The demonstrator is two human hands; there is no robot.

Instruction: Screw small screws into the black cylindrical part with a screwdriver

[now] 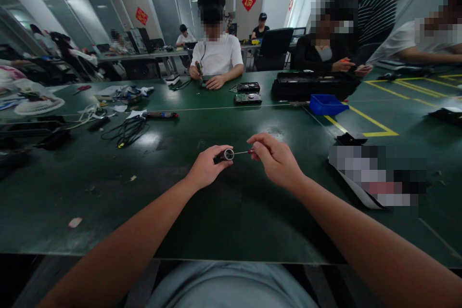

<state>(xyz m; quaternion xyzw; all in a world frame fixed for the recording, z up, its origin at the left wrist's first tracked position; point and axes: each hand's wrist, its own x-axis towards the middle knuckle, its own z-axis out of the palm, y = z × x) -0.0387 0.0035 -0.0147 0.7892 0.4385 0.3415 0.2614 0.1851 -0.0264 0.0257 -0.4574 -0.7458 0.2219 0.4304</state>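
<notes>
While the left hand grips a short dark cylinder between thumb and fingers, the cylinder's round end faces the viewer, showing a pale rim with darker parts inside, too small to make out. The cylinder is held over the near half of a green worktable, midway between the person's two forearms. To its right, the right hand pinches the red handle of a thin screwdriver, whose bare shaft points left at the rim; whether the tip touches is unclear.

Farther out, toward the right, sits a small blue bin; its contents cannot be made out. Just behind it lies a long black housing, and left of that are two drive-like units, one behind the other. A partly pixelated pale packet lies near the right forearm, its contents hidden.

On the left, a coil of black cable lies beside a pen-shaped tool, with a heap of loose parts beyond. Across the table, a co-worker in a white shirt holds a corded tool upright.
</notes>
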